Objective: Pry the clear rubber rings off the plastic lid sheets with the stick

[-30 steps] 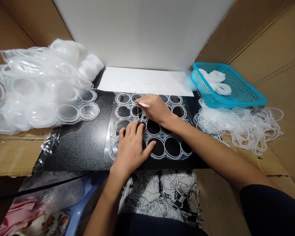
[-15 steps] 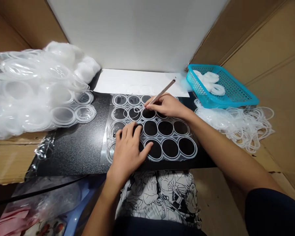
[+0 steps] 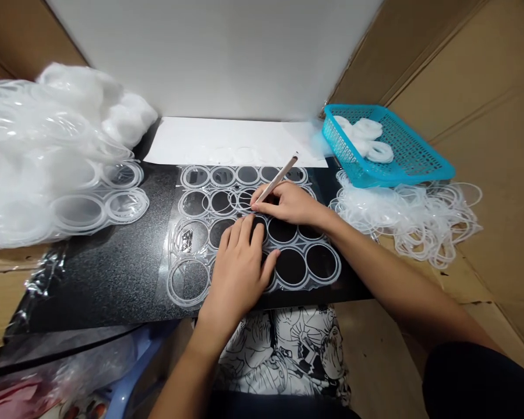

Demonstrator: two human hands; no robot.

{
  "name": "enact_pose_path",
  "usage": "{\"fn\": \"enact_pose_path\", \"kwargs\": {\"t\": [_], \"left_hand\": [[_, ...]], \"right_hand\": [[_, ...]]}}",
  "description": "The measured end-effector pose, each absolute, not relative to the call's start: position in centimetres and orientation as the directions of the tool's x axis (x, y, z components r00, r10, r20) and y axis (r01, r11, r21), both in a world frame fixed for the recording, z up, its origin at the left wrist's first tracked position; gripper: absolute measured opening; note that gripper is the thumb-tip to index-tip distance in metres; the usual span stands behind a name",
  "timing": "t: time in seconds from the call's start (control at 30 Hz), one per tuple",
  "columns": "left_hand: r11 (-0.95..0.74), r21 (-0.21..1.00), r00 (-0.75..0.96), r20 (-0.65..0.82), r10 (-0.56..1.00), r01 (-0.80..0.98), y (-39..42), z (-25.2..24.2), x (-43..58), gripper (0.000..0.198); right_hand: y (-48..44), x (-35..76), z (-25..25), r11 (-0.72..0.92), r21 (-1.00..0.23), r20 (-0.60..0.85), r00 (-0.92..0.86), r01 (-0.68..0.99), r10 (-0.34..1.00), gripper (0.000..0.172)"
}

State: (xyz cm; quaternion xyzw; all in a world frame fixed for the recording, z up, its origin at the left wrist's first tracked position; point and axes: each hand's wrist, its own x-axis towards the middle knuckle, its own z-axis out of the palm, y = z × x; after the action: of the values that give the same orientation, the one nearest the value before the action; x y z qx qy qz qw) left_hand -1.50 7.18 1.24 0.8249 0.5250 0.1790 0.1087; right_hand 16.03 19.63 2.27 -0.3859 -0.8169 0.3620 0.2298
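Note:
A clear plastic sheet of joined rings (image 3: 192, 280) lies on a black speckled board (image 3: 113, 267). My left hand (image 3: 240, 267) rests flat on the sheet, fingers stretched out and pressing it down. My right hand (image 3: 290, 203) is closed in a pinch round a thin pale stick (image 3: 277, 180), whose lower tip touches a ring near the sheet's middle. Several holes on the sheet's right side show bare black board; rings on the left still hold clear film.
A big heap of clear ring sheets (image 3: 48, 169) fills the left. A white paper sheet (image 3: 227, 142) lies behind the board. At the right stand a blue basket (image 3: 414, 160) with white pieces and a pile of loose clear rings (image 3: 414, 218). Cardboard walls surround the spot.
My right hand raised the stick from flat to slanting and drew nearer, to the sheet's middle. The view shifted so the sheet and basket sit further left.

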Motion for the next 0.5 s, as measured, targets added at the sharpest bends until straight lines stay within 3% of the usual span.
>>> {"fn": "enact_pose_path", "kwargs": {"t": [0.2, 0.37, 0.5], "left_hand": [[-0.399, 0.374, 0.366, 0.159, 0.917, 0.837, 7.4, 0.7, -1.4, 0.048], [-0.392, 0.379, 0.361, 0.155, 0.92, 0.838, 7.5, 0.7, -1.4, 0.053], [-0.395, 0.363, 0.361, 0.161, 0.918, 0.844, 7.4, 0.6, -1.4, 0.052]], "right_hand": [[18.9, 16.1, 1.5, 0.569, -0.672, 0.211, -0.613, 0.475, 0.761, 0.014], [18.3, 15.9, 0.8, 0.776, -0.442, 0.301, -0.74, 0.45, 0.601, 0.028], [19.4, 15.2, 1.3, 0.757, -0.305, 0.29, -0.701, 0.578, 0.652, 0.03]]}}
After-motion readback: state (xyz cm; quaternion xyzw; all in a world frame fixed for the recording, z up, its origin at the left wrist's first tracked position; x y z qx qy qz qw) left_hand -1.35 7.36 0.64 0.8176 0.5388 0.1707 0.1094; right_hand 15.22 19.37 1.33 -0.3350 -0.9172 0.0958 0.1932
